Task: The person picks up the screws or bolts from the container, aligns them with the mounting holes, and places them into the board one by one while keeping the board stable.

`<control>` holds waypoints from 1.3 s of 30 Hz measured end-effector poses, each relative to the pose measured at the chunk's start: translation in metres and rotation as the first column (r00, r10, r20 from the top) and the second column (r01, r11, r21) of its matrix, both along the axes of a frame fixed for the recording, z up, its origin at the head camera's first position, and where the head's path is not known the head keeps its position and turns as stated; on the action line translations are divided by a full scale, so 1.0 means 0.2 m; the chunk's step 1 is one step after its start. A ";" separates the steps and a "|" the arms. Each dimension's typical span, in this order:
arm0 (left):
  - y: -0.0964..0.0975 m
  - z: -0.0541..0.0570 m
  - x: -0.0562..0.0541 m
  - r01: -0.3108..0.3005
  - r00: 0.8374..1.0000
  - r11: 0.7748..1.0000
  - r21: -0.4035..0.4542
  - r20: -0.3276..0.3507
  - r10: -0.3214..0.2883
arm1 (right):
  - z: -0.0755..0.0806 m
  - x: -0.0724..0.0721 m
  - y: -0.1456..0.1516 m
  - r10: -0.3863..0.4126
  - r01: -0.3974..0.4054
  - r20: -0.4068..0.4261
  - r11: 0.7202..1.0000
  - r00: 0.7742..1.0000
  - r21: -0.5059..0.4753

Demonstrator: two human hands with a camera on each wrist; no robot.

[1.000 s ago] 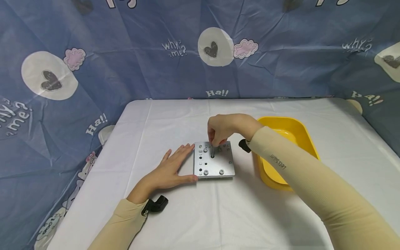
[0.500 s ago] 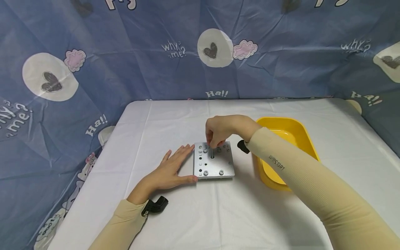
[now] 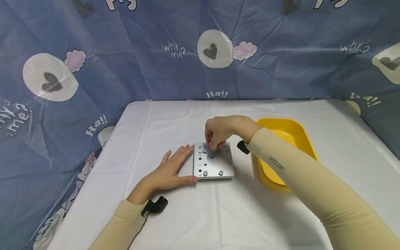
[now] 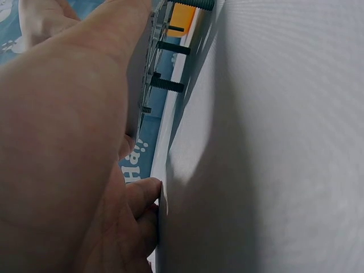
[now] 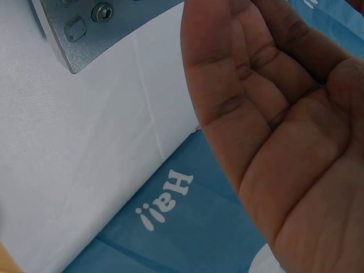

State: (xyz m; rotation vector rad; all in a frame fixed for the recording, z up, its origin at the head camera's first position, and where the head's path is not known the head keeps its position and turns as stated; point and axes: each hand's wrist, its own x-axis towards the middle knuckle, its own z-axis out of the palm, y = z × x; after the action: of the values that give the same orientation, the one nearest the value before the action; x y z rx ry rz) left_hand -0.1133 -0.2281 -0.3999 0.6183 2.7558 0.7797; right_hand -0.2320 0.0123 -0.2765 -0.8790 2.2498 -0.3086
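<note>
A square silver metal plate [image 3: 218, 165] with several holes and socket-head screws lies at the middle of the table. My left hand [image 3: 171, 172] is spread flat beside it, thumb and fingertips touching its left edge. Above the plate, my right hand [image 3: 218, 131] pinches a slim grey metal pin-like piece [image 3: 211, 152]. It stands upright at a dark hole, its upper end hidden by the fingers. Threaded screw ends [image 4: 168, 85] stick out from the plate's underside in the left wrist view. A plate corner [image 5: 74, 54] with a screw shows beside my right hand in the right wrist view.
To the right stands a yellow tray [image 3: 307, 139], partly covered by my right forearm. White cloth [image 3: 175, 222] covers the table. A blue printed curtain [image 3: 125, 69] hangs behind it and along its left side.
My right hand has shifted slightly left and lower with the pin-like piece between its fingers. The left hand and the plate keep their places.
</note>
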 end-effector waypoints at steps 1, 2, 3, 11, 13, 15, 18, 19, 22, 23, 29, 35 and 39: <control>0.00 0.00 0.00 0.000 1.000 1.000 -0.003 0.004 0.000 | 0.00 0.00 0.00 -0.001 0.001 0.001 1.000 1.000 -0.001; 0.00 0.00 0.00 0.000 1.000 1.000 -0.003 0.005 0.000 | 0.00 0.00 0.00 -0.002 0.002 0.003 1.000 1.000 -0.002; 0.00 0.00 0.00 0.002 1.000 1.000 -0.003 0.002 -0.002 | 0.00 0.00 0.00 -0.002 0.002 0.003 1.000 1.000 -0.004; -0.01 -0.02 -0.01 0.009 1.000 1.000 0.023 -0.024 -0.009 | -0.01 0.00 0.00 0.007 -0.007 0.011 1.000 1.000 -0.009; -0.01 -0.03 0.00 0.011 0.999 0.999 0.031 -0.032 -0.010 | -0.01 0.00 0.00 0.008 -0.008 0.014 1.000 1.000 -0.008; 0.00 -0.02 0.00 0.009 1.000 1.000 0.029 -0.029 -0.008 | -0.01 -0.01 0.00 0.006 -0.006 0.016 1.000 1.000 -0.005; 0.00 -0.02 -0.01 0.010 1.000 1.000 0.011 -0.025 -0.010 | -0.02 -0.01 0.00 -0.003 0.003 0.023 1.000 1.000 -0.002; 0.01 -0.02 -0.01 0.009 1.000 1.000 0.007 -0.021 -0.009 | -0.02 -0.01 0.01 -0.005 0.005 0.024 1.000 1.000 -0.003; 0.01 -0.02 -0.01 0.008 1.000 1.000 0.001 -0.013 -0.008 | -0.02 -0.01 0.01 -0.009 0.009 0.031 1.000 0.999 -0.007; 0.01 -0.02 0.00 0.008 1.000 1.000 0.003 -0.012 -0.008 | -0.02 -0.01 0.01 -0.007 0.008 0.034 1.000 0.999 -0.011; 0.00 -0.02 -0.01 0.002 1.000 1.000 0.000 -0.011 -0.002 | -0.02 -0.01 0.01 0.008 -0.007 0.047 1.000 0.999 -0.017; 0.00 -0.02 -0.02 0.004 1.000 1.000 0.008 -0.003 -0.004 | -0.02 -0.01 0.01 0.017 -0.015 0.060 1.000 0.998 -0.028; -0.01 -0.03 -0.02 0.002 1.000 1.000 0.004 -0.003 -0.002 | -0.02 -0.01 0.01 0.018 -0.017 0.061 0.999 0.998 -0.029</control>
State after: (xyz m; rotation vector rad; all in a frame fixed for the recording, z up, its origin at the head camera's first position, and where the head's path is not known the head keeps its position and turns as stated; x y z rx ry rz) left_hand -0.1181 -0.2297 -0.4057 0.6229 2.7564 0.7848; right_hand -0.2337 0.0143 -0.2800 -0.8919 2.1849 -0.3560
